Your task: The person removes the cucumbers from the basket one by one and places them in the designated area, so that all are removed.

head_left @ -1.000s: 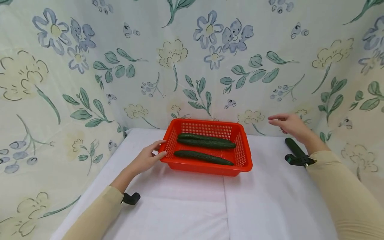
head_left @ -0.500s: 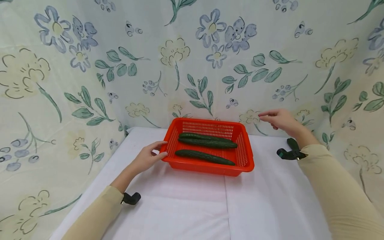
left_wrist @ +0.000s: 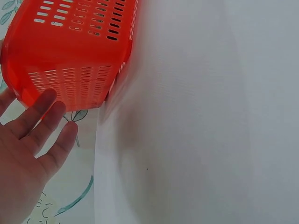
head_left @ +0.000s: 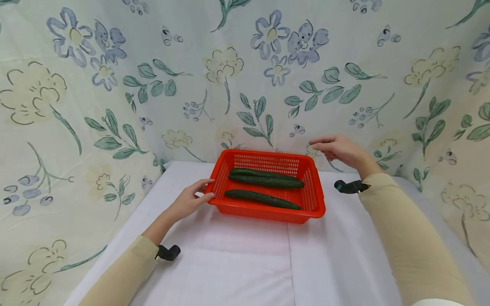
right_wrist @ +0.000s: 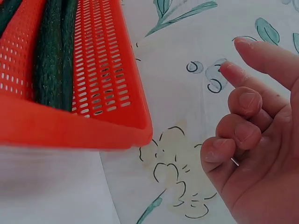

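Note:
A red plastic basket stands on the white-covered table with dark green cucumbers in it. Two cucumbers lie side by side at the back, and a single cucumber lies in front. My left hand is at the basket's left end, thumb and forefinger touching the rim. In the left wrist view its other fingers spread loosely beside the outer wall. My right hand hovers beyond the basket's back right corner, holding nothing. The right wrist view shows its lower fingers loosely curled and its forefinger straighter.
A floral curtain hangs right behind the table and along both sides. White cloth covers the table, with a crease running toward the front. Each wrist carries a black camera mount.
My right hand has moved left toward the basket. Its forearm now hides the cucumber that lay on the table at the right. My left hand and the basket stay in place.

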`<state>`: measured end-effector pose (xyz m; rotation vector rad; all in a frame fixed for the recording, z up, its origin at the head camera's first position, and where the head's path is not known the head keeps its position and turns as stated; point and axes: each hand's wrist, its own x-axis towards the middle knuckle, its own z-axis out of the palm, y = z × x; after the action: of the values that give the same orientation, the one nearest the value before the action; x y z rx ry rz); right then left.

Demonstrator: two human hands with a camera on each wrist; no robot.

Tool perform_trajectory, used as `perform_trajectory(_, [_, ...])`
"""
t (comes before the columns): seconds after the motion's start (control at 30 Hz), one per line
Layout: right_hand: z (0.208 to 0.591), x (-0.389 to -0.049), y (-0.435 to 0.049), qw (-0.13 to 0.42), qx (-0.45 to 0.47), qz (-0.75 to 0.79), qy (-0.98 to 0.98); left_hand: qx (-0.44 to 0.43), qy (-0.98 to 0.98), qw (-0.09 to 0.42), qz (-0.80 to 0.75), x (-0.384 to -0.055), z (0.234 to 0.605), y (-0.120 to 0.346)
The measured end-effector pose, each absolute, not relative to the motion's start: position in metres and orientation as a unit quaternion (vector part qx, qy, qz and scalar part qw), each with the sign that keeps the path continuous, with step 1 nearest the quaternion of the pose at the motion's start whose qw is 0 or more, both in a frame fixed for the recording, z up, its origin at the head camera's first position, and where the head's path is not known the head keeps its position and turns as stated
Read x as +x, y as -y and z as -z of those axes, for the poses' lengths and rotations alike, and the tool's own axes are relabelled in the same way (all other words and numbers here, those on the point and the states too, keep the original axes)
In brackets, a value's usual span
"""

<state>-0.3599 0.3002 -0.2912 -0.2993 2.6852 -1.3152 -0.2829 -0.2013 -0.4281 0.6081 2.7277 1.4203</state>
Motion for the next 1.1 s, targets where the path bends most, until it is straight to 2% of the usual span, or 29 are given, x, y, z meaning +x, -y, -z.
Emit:
perform_trajectory(0.37, [0.314,-0.383,-0.263,0.129,-0.112,0.488,-0.856,0.191,-0.874,0.014,-0.447,-0.283,0.432,0.201])
perform_trajectory(0.73, [0.337,-0.391,-0.229,0.160,-0.120,0.498,-0.843,0.187,-0.873,0.020,-0.451,-0.282,0.434,0.200])
perform_trajectory(1.1, [0.357,-0.395,-0.205,0.215,-0.147,0.496,-0.829,0.175,-0.880,0.029,-0.441,-0.282,0.434,0.199])
